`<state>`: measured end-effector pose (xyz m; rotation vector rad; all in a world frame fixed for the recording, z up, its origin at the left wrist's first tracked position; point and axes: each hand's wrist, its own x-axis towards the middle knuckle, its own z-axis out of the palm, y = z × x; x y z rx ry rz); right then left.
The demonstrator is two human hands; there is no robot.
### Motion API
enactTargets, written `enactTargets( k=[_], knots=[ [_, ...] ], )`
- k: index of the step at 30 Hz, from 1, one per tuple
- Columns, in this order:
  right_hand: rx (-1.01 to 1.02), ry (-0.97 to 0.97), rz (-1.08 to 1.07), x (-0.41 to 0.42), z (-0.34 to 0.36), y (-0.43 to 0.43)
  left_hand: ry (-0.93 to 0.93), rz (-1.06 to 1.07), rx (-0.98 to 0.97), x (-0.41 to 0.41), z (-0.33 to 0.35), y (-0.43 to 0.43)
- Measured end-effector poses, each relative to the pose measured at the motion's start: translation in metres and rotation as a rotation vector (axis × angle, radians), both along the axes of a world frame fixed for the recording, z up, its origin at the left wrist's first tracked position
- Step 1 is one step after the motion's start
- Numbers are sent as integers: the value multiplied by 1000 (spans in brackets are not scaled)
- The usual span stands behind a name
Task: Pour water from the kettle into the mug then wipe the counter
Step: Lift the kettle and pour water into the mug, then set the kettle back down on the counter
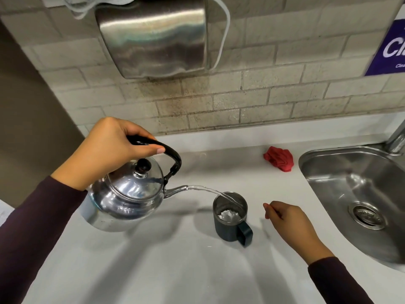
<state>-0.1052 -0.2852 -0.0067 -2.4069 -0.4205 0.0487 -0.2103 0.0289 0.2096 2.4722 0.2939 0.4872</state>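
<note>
My left hand [109, 145] grips the black handle of a shiny steel kettle [125, 198], which is tilted to the right above the white counter [175, 270]. A thin stream of water [210, 190] runs from its spout into a dark mug [230, 216] with a handle at its lower right; water foams inside the mug. My right hand [289, 224] hovers just right of the mug with fingers loosely curled, holding nothing and not touching the mug. A crumpled red cloth [279, 159] lies on the counter near the back, left of the sink.
A stainless sink [328, 167] with a drain [366, 217] fills the right side, with a faucet base [396, 141] at its back. A steel dispenser [153, 38] hangs on the tiled wall above the kettle. A purple sign [388, 47] is at the upper right.
</note>
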Motion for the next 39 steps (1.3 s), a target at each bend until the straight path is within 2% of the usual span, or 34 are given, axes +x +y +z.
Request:
enactTargets(
  k=[3,10,15,25,39],
  knots=[
    [5,5,-9,-1,1,-1,-43,71,-124,-5,-14,18],
    [21,14,-18,-5,-1,-3,-165,300,-615,-3,-70,47],
    [4,37,-20,-7,1,-3,-193,381,-800,22,-106,45],
    [43,72,-58,1,0,-5,-154,271,-944,120,-136,11],
    [20,105,-139,24,-4,-17,48,39,-863,253,-165,-17]
  ],
)
